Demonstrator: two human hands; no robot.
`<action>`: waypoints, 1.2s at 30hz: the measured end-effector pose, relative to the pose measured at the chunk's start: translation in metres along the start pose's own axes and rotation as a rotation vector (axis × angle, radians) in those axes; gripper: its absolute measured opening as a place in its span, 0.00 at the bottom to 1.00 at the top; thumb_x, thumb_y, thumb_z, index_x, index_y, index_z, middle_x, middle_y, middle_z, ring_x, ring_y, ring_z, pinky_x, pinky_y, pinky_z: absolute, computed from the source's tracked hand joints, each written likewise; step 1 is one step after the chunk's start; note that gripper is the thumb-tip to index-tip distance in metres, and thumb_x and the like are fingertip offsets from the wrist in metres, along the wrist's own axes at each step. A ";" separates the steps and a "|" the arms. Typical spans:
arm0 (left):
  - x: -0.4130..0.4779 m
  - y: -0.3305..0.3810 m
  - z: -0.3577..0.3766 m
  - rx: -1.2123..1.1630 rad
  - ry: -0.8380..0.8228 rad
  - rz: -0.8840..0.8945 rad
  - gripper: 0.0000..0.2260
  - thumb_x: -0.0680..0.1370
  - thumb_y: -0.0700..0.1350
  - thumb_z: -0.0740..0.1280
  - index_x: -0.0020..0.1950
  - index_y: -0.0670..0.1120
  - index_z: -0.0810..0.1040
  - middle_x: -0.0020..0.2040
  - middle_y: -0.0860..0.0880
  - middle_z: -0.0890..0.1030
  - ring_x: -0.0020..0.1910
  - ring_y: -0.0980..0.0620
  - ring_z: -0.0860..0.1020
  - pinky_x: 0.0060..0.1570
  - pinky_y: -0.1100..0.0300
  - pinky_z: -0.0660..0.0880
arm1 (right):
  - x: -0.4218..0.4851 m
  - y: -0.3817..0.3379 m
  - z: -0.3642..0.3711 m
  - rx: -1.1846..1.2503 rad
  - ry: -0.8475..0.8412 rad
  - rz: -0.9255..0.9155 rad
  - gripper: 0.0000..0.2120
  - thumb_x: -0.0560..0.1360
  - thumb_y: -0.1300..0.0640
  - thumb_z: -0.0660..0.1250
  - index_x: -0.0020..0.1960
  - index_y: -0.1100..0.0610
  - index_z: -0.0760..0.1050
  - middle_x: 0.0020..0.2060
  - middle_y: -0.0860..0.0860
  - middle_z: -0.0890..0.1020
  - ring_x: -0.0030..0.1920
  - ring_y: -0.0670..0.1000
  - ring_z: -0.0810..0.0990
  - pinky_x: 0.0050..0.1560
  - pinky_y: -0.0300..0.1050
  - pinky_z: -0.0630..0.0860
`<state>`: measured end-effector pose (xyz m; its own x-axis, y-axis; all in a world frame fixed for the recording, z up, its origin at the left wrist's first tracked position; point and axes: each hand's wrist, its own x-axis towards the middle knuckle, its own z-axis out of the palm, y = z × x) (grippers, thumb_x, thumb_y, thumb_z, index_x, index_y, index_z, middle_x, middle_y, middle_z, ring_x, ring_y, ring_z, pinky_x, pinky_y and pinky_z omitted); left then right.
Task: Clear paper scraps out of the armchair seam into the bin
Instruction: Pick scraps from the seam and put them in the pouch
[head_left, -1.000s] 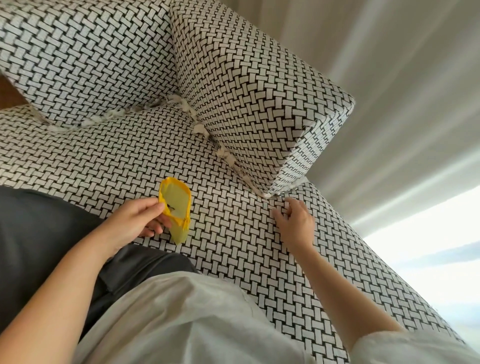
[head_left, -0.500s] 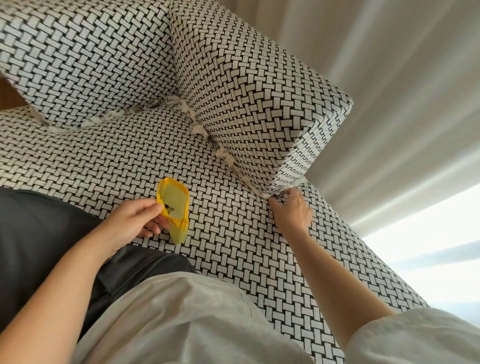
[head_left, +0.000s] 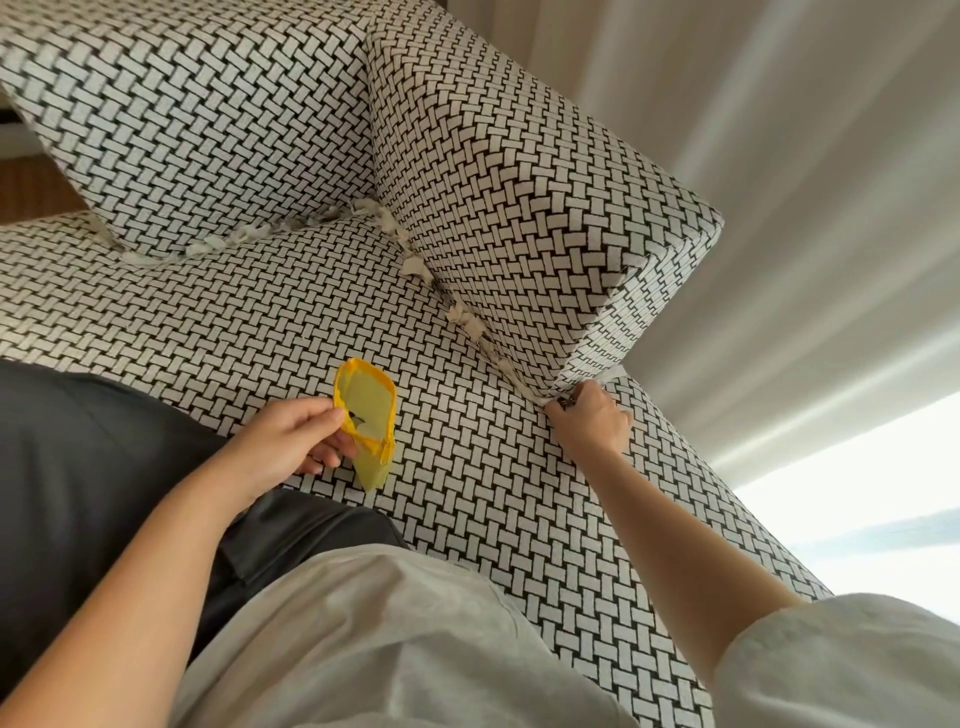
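Now, seam (head_left: 491, 356): scraps (head_left: 465, 319) line the crack between armrest (head_left: 519, 182) and seat (head_left: 260, 322), more along the back cushion (head_left: 182, 130).
Right hand (head_left: 592, 423): at the seam's front corner, fingers (head_left: 566, 410) curled against the armrest edge; whether they pinch a scrap I cannot tell.
Left hand (head_left: 280, 447): fingers grip the yellow pouch (head_left: 366, 410), mouth open, over the seat.
Room: open seat between my hands, my lap (head_left: 78, 467) on its near edge; curtain (head_left: 779, 208) beyond the armrest.

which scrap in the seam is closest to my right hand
The white strip under the armrest's front corner, right at the right hand's fingertips. The other scraps sit farther back along the seam.
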<state>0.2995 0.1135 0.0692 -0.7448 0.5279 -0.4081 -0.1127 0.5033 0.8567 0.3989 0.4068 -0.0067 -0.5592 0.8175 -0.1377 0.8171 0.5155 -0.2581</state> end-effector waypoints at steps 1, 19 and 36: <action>0.000 0.000 0.000 0.000 -0.001 0.001 0.11 0.80 0.41 0.57 0.47 0.38 0.77 0.40 0.44 0.83 0.33 0.52 0.76 0.35 0.60 0.72 | 0.000 0.000 0.001 -0.012 0.002 -0.011 0.18 0.73 0.43 0.62 0.53 0.56 0.70 0.46 0.51 0.79 0.45 0.52 0.76 0.60 0.51 0.65; 0.004 -0.002 -0.001 -0.015 -0.012 0.008 0.11 0.80 0.41 0.57 0.45 0.39 0.77 0.38 0.47 0.82 0.32 0.54 0.75 0.31 0.66 0.72 | -0.011 0.008 -0.001 -0.110 -0.011 -0.237 0.11 0.78 0.49 0.57 0.49 0.58 0.68 0.40 0.50 0.76 0.36 0.50 0.73 0.31 0.41 0.68; 0.004 -0.004 -0.002 -0.023 -0.014 0.015 0.12 0.80 0.41 0.57 0.41 0.42 0.76 0.31 0.51 0.82 0.29 0.57 0.75 0.31 0.65 0.72 | -0.095 -0.097 -0.017 0.727 -0.282 -0.562 0.06 0.79 0.61 0.57 0.44 0.56 0.71 0.29 0.45 0.71 0.27 0.43 0.66 0.27 0.33 0.63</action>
<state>0.2959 0.1117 0.0647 -0.7370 0.5454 -0.3991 -0.1165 0.4791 0.8700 0.3751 0.2836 0.0481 -0.9332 0.3590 -0.0138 0.1860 0.4501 -0.8734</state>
